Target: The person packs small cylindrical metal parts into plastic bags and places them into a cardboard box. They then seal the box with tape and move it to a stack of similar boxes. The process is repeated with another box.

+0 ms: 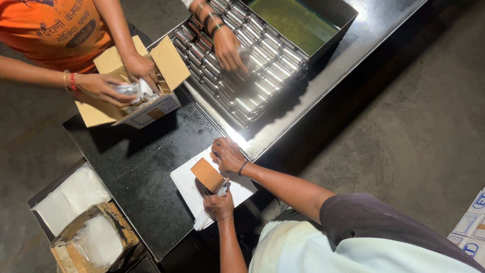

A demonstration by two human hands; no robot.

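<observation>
Left hand (219, 206) nearest, fingers curled shut around a small white wrapped piece; right hand (228, 155) just beyond it, pinching the far edge of the small brown carton (207, 174) held between both hands over a white sheet (189, 189). Risk, as judged: carton flap stands half open, so a loose pinch could drop the piece onto the black table (146, 172). Farther off, a co-worker's hand (227, 48) rests on rows of shiny metal cylinders (262, 71); another person's hands fill an open cardboard box (166, 63).

Dim scene overall; overhead glare streaks the metal tray (262, 108), hard shadows beside it, focus sharp throughout.
</observation>
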